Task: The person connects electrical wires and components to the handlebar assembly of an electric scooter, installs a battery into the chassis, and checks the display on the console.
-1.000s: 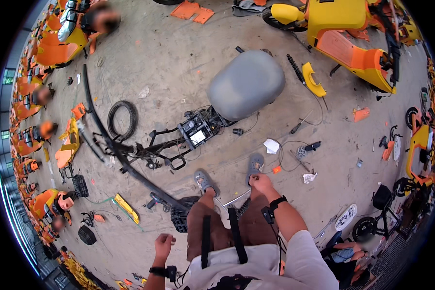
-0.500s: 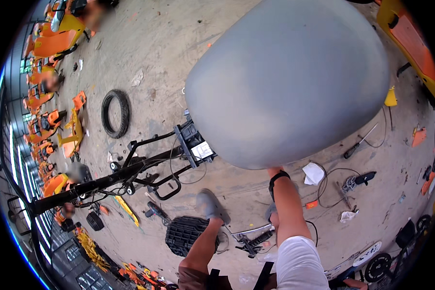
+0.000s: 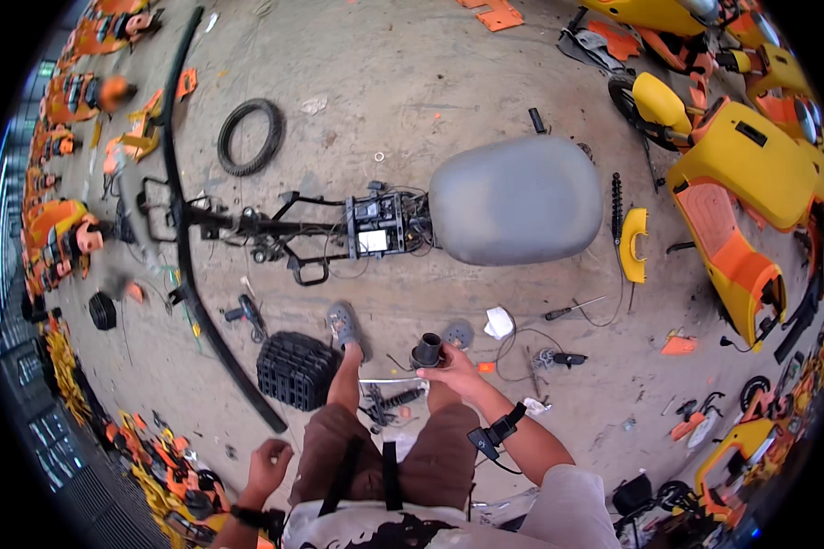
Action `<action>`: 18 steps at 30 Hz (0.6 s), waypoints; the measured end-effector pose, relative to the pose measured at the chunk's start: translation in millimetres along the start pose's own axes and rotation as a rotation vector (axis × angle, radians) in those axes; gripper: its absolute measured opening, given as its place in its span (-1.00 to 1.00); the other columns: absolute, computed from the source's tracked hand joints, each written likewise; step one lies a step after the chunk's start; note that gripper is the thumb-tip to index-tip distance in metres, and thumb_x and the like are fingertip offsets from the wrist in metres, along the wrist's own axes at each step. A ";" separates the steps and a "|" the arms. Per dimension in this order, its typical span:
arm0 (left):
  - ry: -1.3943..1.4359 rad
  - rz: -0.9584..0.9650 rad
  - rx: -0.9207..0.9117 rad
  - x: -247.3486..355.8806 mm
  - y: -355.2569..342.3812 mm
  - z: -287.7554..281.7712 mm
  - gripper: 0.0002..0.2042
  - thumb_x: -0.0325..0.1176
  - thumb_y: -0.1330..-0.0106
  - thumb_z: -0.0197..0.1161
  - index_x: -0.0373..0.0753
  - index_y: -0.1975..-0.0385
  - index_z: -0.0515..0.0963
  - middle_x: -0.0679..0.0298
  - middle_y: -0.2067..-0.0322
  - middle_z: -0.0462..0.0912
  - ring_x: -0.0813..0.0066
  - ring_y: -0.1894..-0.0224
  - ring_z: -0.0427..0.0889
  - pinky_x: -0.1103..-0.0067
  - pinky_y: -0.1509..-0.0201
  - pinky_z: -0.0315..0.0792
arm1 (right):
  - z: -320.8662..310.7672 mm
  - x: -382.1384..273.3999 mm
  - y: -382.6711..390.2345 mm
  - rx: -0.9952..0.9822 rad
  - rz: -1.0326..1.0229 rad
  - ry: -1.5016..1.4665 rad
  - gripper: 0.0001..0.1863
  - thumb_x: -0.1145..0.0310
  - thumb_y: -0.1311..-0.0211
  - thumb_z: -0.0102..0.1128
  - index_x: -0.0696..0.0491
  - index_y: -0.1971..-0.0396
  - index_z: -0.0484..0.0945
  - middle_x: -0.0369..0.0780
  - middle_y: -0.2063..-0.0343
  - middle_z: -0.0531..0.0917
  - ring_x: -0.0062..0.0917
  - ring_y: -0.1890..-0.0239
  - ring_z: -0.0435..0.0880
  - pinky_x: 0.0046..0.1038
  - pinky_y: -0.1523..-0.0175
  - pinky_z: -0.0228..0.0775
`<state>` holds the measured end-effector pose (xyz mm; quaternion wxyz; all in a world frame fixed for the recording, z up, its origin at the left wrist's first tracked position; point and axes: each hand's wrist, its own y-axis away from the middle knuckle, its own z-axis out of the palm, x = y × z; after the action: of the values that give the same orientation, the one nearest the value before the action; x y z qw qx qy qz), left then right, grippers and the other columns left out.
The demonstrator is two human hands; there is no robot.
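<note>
My right hand grips a short black cylinder with a wider lower end, held above the floor near my right shoe. Its exact kind does not show. Low on the left, my left hand is raised beside my thigh, fingers loosely curled, with nothing visible in them. In front of me stands a stripped scooter frame with a grey seat. A box with wiring sits exposed ahead of the seat. The long black handlebar crosses the left side. Neither hand touches the scooter.
By my left shoe lie a black ribbed crate-like part and a power tool. A tyre, a screwdriver, a shock absorber and a yellow panel surround the scooter. Yellow-orange scooters stand at the right.
My view has pulled back and upward, so the seat looks smaller. My right hand, earlier hidden beneath the seat, now shows with the black cylinder. My left hand has come into view.
</note>
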<state>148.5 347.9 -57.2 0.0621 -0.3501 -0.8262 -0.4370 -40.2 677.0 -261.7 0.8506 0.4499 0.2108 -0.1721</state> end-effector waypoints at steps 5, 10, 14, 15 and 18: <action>0.023 0.534 -0.013 79.5 0.5 -38.0 -0.67 -0.36 -0.11 0.32 -0.32 0.14 0.50 0.06 0.21 0.59 0.18 0.17 0.57 0.45 0.06 0.43 | 119.8 -57.9 87.7 -0.134 0.020 -0.092 -0.51 0.61 0.05 0.32 0.14 0.05 0.38 -0.27 0.15 0.53 -0.57 0.05 0.49 -0.50 -0.09 0.32; 0.065 0.736 -0.009 69.7 24.8 -81.0 -0.34 -0.23 0.03 0.42 -0.40 -0.06 0.33 -0.03 0.01 0.46 0.00 -0.05 0.42 0.30 -0.15 0.30 | 252.5 -33.2 102.3 -0.202 0.053 0.232 -0.53 0.45 0.02 0.40 0.14 0.09 0.42 -0.29 0.20 0.55 -0.63 0.14 0.52 -0.59 0.05 0.38; 0.259 0.558 0.108 0.9 37.4 -123.0 -0.32 -0.21 0.08 0.48 -0.38 -0.06 0.38 -0.02 0.12 0.53 0.11 0.06 0.53 0.41 -0.02 0.38 | 353.5 -14.2 83.0 -0.267 0.120 0.330 -0.54 0.43 -0.04 0.36 0.15 0.04 0.41 -0.29 0.17 0.54 -0.65 0.12 0.50 -0.57 0.02 0.37; 0.286 0.488 0.143 -17.9 42.0 -134.0 -0.33 -0.21 0.08 0.48 -0.39 -0.04 0.39 -0.01 0.16 0.55 0.16 0.11 0.56 0.45 0.02 0.41 | 377.5 -9.7 81.3 -0.274 0.134 0.368 -0.54 0.43 -0.05 0.35 0.16 0.03 0.41 -0.29 0.18 0.54 -0.65 0.12 0.50 -0.56 0.03 0.37; 0.378 0.309 0.177 -51.6 56.8 -177.6 -0.35 -0.23 0.10 0.50 -0.39 0.00 0.43 0.00 0.23 0.59 0.26 0.21 0.62 0.52 0.12 0.47 | 442.5 -15.9 68.5 -0.359 0.087 0.449 -0.55 0.30 0.02 0.42 0.18 0.16 0.48 -0.24 0.26 0.59 -0.63 0.21 0.55 -0.55 0.07 0.40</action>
<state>186.9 206.0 68.6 0.3116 -0.3774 -0.7718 -0.4059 69.4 344.6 18.0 0.8553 0.3277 0.4013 0.0085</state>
